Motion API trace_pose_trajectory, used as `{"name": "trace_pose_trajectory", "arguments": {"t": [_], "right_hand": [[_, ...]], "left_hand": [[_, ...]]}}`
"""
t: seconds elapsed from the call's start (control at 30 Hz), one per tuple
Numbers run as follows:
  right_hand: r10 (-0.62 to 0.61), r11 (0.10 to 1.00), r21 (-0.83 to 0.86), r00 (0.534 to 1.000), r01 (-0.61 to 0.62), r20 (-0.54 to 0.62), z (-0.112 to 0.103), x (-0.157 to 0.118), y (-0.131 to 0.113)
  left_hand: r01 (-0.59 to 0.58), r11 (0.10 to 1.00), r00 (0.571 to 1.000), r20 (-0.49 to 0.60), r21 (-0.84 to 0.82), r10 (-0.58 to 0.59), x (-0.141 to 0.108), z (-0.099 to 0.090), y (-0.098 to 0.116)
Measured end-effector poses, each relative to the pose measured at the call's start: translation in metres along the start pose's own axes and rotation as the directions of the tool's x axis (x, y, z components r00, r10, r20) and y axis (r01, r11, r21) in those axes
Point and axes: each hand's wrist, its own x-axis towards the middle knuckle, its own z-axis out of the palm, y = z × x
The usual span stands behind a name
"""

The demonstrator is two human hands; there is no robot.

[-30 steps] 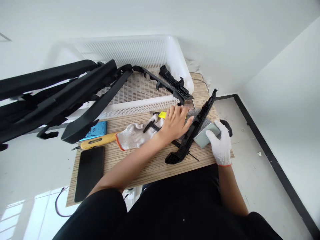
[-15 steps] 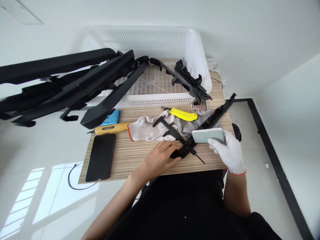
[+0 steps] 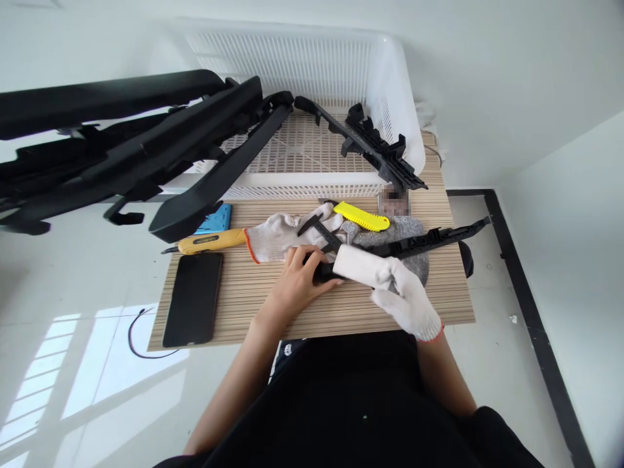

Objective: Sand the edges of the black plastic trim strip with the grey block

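Note:
A long black plastic strip [image 3: 426, 242] lies slantwise across the table, its far end reaching past the right edge. My bare left hand [image 3: 298, 286] grips its near end, fingers curled over it and thumb along the front. In my right hand [image 3: 408, 302], which wears a white knitted glove, is a flat rectangular pad [image 3: 359, 265]; it appears white from above. The pad is over the strip near my left fingers, partly covering it; I cannot tell whether they touch. Just behind sits a black caliper [image 3: 319, 229], mostly hidden by pad and hand.
Behind the hands are a yellow utility knife [image 3: 361, 216], an empty white glove [image 3: 270, 239] and grey cloth [image 3: 412, 227]. Left are a yellow-handled tool [image 3: 212, 241], phone [image 3: 192, 299] and blue box [image 3: 218, 219]. Several black strips [image 3: 190, 146] overhang the white basket [image 3: 287, 182].
The pad in my right hand has moved left toward my left hand and tilted, showing its white face. The strip has turned flatter, and my left hand has shifted slightly up and left.

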Motion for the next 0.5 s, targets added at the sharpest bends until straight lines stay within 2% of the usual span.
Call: {"name": "trace_pose_trajectory", "arguments": {"t": [0.07,0.13,0.17,0.2,0.27,0.3,0.33,0.37,0.43,0.47,0.5], "right_hand": [[-0.009,0.981,-0.194,0.981,-0.029,-0.191,0.005,0.007,-0.004],[0.001,0.965,-0.237,0.907,-0.111,-0.421,0.007,0.012,-0.006],[0.011,0.964,-0.228,0.878,-0.135,-0.478,0.006,0.014,-0.007],[0.019,0.963,-0.229,0.881,-0.143,-0.472,0.005,0.015,-0.007],[0.027,0.955,-0.270,0.942,-0.123,-0.333,0.000,0.015,-0.007],[0.033,0.948,-0.296,0.963,-0.115,-0.268,-0.003,0.015,-0.007],[0.041,0.942,-0.311,0.966,-0.123,-0.256,-0.006,0.016,-0.007],[0.048,0.939,-0.310,0.949,-0.149,-0.312,-0.009,0.016,-0.007],[0.056,0.940,-0.260,0.852,-0.221,-0.520,-0.015,0.017,-0.007],[0.062,0.942,-0.234,0.809,-0.241,-0.584,-0.017,0.017,-0.006],[0.069,0.944,-0.219,0.796,-0.248,-0.602,-0.020,0.017,-0.006]], "left_hand": [[-0.009,0.999,1.000,0.006,-0.035,0.009,0.000,0.001,-0.005],[-0.009,0.998,1.000,0.025,-0.067,0.011,0.001,0.001,-0.008],[-0.007,0.996,0.999,0.035,-0.083,0.010,0.001,0.000,-0.010],[-0.007,0.995,0.999,0.041,-0.099,0.011,0.002,-0.001,-0.011],[-0.017,0.992,0.999,0.036,-0.124,0.021,0.002,-0.002,-0.012],[-0.021,0.991,0.999,0.030,-0.131,0.026,0.002,-0.002,-0.012],[-0.024,0.991,0.999,0.025,-0.135,0.028,0.002,-0.002,-0.013],[-0.024,0.990,0.999,0.021,-0.137,0.027,0.002,-0.002,-0.013],[-0.021,0.990,1.000,0.021,-0.138,0.024,0.001,-0.002,-0.014],[-0.020,0.990,1.000,0.019,-0.139,0.023,0.001,-0.001,-0.015],[-0.023,0.990,1.000,0.013,-0.142,0.026,0.000,-0.001,-0.015]]}}
